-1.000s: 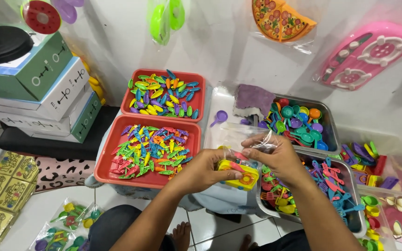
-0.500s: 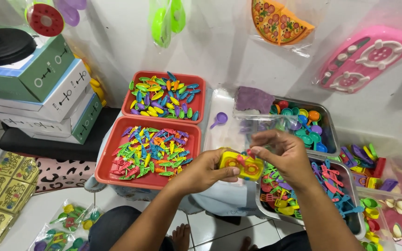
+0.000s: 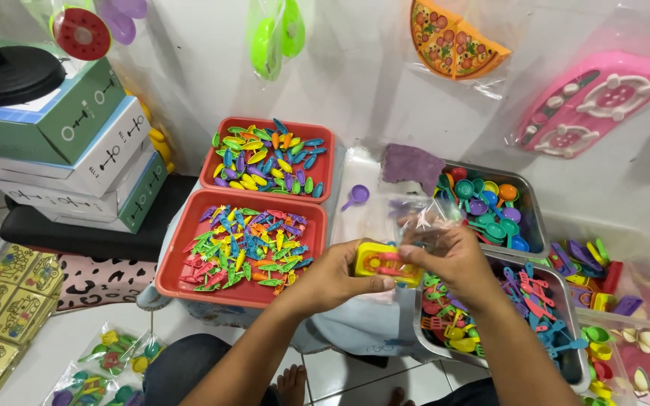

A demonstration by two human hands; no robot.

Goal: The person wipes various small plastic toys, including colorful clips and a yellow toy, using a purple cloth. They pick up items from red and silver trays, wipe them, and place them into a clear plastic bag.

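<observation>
My left hand (image 3: pixel 336 274) grips a small yellow toy block with pink parts (image 3: pixel 382 263) from the left side. My right hand (image 3: pixel 453 259) pinches the toy's right end and also holds a clear plastic bag (image 3: pixel 408 214) that stands open above the toy. Both hands hover over a metal tray (image 3: pixel 423 342) of small coloured plastic toy pieces. Just left of my hands sits a red tray (image 3: pixel 182 282) filled with several small multicoloured plastic pieces.
A second red tray (image 3: pixel 325 177) of leaf-shaped pieces lies behind the first. A metal tray (image 3: pixel 532 222) of toy pans and a purple scoop (image 3: pixel 356 197) sit behind my hands. Stacked boxes (image 3: pixel 77 162) stand at left. Bagged toys hang on the wall. Packets (image 3: pixel 99 372) lie on the floor.
The yellow toy has risen slightly toward the bag's mouth. My right hand shifted from above the toy to its right end, with the bag lifted behind it.
</observation>
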